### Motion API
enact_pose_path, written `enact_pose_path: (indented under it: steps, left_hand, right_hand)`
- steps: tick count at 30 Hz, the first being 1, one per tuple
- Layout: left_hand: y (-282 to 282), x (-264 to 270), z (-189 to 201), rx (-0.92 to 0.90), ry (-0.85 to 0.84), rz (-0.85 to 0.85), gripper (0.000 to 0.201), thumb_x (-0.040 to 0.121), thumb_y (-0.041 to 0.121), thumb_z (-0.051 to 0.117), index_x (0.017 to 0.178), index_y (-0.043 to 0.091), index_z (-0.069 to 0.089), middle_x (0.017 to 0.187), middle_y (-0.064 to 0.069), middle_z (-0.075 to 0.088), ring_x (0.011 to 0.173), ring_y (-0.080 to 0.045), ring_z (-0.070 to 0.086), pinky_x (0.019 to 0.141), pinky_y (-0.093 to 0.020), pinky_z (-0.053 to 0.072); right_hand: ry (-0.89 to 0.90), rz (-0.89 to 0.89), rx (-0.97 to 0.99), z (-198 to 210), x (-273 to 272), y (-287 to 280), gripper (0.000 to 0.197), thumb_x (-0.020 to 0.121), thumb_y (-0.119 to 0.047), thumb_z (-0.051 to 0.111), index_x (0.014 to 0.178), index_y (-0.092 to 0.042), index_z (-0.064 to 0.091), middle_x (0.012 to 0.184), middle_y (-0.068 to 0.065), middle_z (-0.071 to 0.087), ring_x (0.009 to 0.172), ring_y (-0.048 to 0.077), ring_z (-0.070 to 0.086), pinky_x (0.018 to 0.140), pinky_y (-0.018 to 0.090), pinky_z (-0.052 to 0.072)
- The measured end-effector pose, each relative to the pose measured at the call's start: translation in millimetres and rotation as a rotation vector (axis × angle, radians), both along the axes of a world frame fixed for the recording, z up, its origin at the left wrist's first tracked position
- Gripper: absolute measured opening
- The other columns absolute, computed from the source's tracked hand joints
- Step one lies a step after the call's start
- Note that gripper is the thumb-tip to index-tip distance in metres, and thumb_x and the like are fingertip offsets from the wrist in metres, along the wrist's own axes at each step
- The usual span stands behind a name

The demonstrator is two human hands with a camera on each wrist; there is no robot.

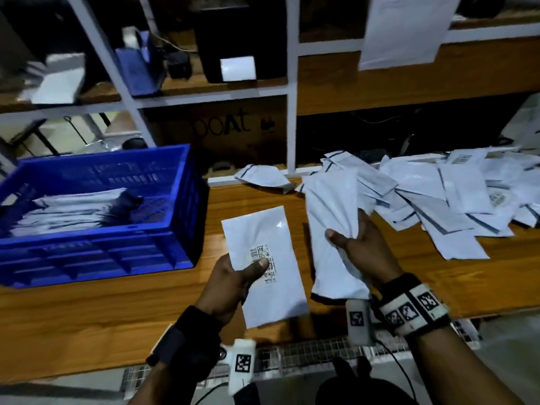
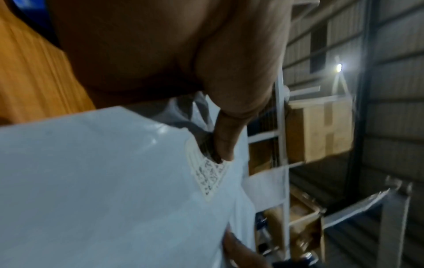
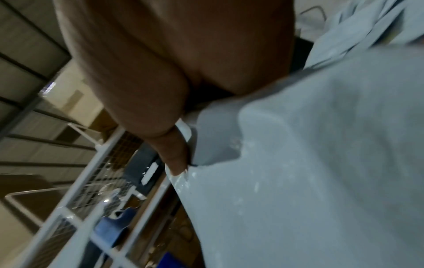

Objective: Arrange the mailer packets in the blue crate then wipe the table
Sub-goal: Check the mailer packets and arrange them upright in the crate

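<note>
Packet (image 1: 264,267) under left thumb, crate (image 1: 96,247) beside

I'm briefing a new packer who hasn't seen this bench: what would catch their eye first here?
Probably the two white mailer packets held up mid-bench: the left hand pinches a labelled packet, the right hand grips a plain packet. Next, the loose heap of packets sprawled across the wooden table at right, and the blue crate at left with packets already stacked inside.

Head view looks down over table (image 1: 87,317); wrist views close, facing fingers.
</note>
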State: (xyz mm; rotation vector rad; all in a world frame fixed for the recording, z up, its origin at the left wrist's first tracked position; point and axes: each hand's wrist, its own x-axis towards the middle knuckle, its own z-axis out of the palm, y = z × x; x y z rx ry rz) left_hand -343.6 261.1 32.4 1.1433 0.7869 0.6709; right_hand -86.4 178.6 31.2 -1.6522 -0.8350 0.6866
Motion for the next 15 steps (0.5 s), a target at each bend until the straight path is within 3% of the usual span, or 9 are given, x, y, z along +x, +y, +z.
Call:
enact_pose_path:
  steps: [1,3,5,8,10,12,15]
  left_hand:
    - [6.1,-18.7,6.7,-0.011,-0.054,0.000,0.037,0.095,0.002,0.064,0.133,0.003,0.063,0.120,-0.010,0.075,0.107,-0.025,0.073,0.092,-0.042,0.057]
    - [19.8,-53.1,18.8,-0.019,-0.148,0.038,0.042,0.094,0.003,0.063,0.136,0.006,0.061,0.131,-0.012,0.070,0.121,-0.029,0.068,0.101,-0.043,0.056]
    - [33.4,-81.1,29.4,-0.013,-0.193,0.093,0.038,0.094,0.004,0.063,0.132,0.003,0.063,0.127,-0.015,0.072,0.116,-0.034,0.070,0.096,-0.046,0.059]
    - [56.6,-113.8,40.5,-0.014,-0.239,0.157,0.031,0.098,0.002,0.060,0.128,0.000,0.064,0.121,-0.017,0.074,0.106,-0.032,0.074,0.080,-0.038,0.063]
    - [74.1,-131.0,42.9,0.022,-0.240,0.180,0.035,0.100,0.001,0.059,0.135,0.001,0.059,0.126,-0.014,0.072,0.111,-0.031,0.072,0.082,-0.035,0.061]
    - [94.0,-147.6,43.2,0.059,-0.271,0.203,0.048,0.099,0.002,0.063,0.144,0.006,0.046,0.135,-0.016,0.067,0.119,-0.033,0.068,0.088,-0.042,0.060]
    - [118.9,-166.7,51.9,0.041,-0.283,0.215,0.068,0.092,0.011,0.074,0.148,0.013,0.035,0.140,-0.016,0.063,0.124,-0.036,0.065,0.094,-0.052,0.059]
  right_hand:
    - [0.040,0.036,0.040,10.4,-24.6,12.5,0.059,0.094,-0.014,0.074,0.147,-0.024,0.050,0.138,-0.005,0.064,0.122,0.014,0.062,0.095,0.027,0.053]
    - [0.142,0.119,0.101,32.2,-76.4,34.8,0.056,0.098,-0.009,0.067,0.148,-0.029,0.050,0.135,-0.012,0.066,0.120,0.005,0.064,0.096,0.024,0.056]
    - [0.224,0.213,0.138,48.5,-128.6,55.0,0.046,0.103,-0.004,0.058,0.138,-0.033,0.054,0.120,-0.022,0.072,0.109,-0.003,0.068,0.087,0.019,0.058]
    - [0.271,0.291,0.160,67.9,-197.3,80.1,0.034,0.106,-0.010,0.051,0.137,-0.024,0.058,0.112,-0.014,0.077,0.105,0.012,0.074,0.076,0.021,0.059]
    - [0.309,0.340,0.175,79.5,-231.0,95.3,0.031,0.108,-0.020,0.049,0.137,-0.022,0.059,0.114,-0.006,0.078,0.105,0.018,0.075,0.077,0.028,0.062]
    - [0.331,0.388,0.172,93.3,-254.7,109.7,0.031,0.107,-0.030,0.049,0.136,-0.025,0.059,0.114,-0.007,0.078,0.104,0.017,0.075,0.076,0.028,0.062]
    - [0.274,0.571,0.175,104.0,-278.4,133.8,0.035,0.105,-0.027,0.054,0.140,-0.025,0.056,0.123,-0.008,0.075,0.112,0.014,0.072,0.084,0.027,0.060]
